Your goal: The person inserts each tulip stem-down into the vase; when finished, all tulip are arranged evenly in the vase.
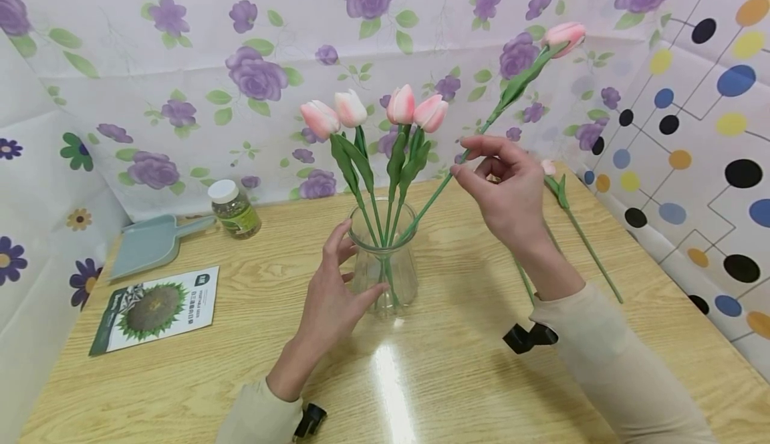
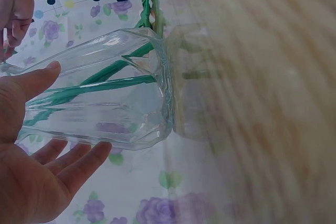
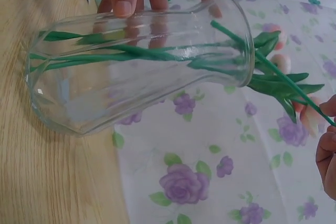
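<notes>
A clear glass vase (image 1: 367,280) stands on the wooden table with several pink-and-white artificial tulips (image 1: 430,114) in it. My left hand (image 1: 325,300) holds the vase from the left, thumb on the near side and fingers round the other. Between thumb and forefinger, my right hand (image 1: 511,193) pinches the green stem of another tulip (image 1: 522,85), which tilts up to the right, its pink head high. In the right wrist view, the lower end of this stem (image 3: 283,78) is just inside the vase's mouth, well above the base.
More tulips (image 1: 592,253) lie on the table (image 1: 289,390) at the right, partly behind my right arm. At the left are a grey-blue dustpan (image 1: 144,245), a white-lidded jar (image 1: 236,213) and a sunflower seed packet (image 1: 158,309). Patterned cloth (image 1: 204,49) hangs behind.
</notes>
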A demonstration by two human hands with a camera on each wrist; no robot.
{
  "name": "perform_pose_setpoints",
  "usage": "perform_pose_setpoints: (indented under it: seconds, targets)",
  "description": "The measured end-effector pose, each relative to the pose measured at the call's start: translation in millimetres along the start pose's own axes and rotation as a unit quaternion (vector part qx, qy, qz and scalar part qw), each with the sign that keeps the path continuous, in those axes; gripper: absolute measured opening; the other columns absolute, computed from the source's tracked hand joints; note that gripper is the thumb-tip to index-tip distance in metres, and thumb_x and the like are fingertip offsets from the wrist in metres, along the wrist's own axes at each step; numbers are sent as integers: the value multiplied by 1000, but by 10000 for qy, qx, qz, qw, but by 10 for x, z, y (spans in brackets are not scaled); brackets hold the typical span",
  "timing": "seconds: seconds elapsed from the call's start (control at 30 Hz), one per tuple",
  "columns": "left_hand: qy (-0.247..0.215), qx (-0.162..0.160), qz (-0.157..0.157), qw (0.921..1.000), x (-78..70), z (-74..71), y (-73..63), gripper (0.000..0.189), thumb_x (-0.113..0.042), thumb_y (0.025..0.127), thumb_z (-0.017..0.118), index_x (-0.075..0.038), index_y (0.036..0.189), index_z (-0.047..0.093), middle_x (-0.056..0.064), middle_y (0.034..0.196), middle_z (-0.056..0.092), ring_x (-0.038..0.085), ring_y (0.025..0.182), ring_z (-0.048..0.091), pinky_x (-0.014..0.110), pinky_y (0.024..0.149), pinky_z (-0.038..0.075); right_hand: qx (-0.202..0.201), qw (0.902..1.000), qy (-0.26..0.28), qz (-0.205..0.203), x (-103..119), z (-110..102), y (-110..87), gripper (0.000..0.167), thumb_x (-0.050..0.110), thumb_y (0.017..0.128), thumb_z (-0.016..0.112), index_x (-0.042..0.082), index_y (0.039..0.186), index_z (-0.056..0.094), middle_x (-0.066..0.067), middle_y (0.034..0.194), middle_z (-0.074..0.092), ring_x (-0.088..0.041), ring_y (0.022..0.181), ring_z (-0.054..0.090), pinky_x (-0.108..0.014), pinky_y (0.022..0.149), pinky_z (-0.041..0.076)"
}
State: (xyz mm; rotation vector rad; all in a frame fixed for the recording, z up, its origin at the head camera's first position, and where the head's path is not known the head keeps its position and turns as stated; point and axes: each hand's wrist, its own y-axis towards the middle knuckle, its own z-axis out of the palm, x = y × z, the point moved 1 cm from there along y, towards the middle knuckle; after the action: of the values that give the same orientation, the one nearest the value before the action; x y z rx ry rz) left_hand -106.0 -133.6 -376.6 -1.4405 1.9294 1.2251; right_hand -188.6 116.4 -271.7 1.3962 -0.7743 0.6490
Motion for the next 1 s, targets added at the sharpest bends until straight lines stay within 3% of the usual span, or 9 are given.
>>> perform_pose_setpoints:
  seconds: [0.2,0.33,0.47,0.67,1.0]
  targets:
    - [-7,-21,27,10000,4,2,0,117,-5,78,94,-28,163,17,19,149,59,37,133,62,50,94,65,243,9987,-121,-436,47,98,-65,27,-11,86,77,-7,112,74,4,83,66,-9,56,41,-18,45,32]
    - [7,-18,51,10000,7,0,-2,117,-5,78,94,-28,164,17,18,149,59,37,133,62,50,93,66,384,9974,-274,-544,57,151,-119,28,-11,86,77,-7,113,73,6,81,62,-9,58,40,-19,46,30]
    - [-7,2,63,10000,13,-1,-2,118,-5,78,94,-28,164,16,19,149,58,37,133,62,51,93,66,482,9957,-421,-667,44,201,-191,27,-11,86,78,-6,113,73,9,93,64,-8,60,41,-18,46,31]
    - [-46,27,68,10000,12,-2,2,118,-5,79,94,-29,164,16,19,149,58,37,134,62,51,93,65,617,9929,-529,-874,2,259,-304,27,-11,86,78,-6,112,72,13,98,62,-8,60,42,-17,46,33]
    - [-19,37,60,10000,11,-4,5,117,-5,79,94,-29,164,16,18,150,58,37,134,62,52,93,65,801,9927,-636,-645,-48,322,-410,25,-9,88,78,-2,112,73,10,99,61,-9,60,42,-17,47,35]
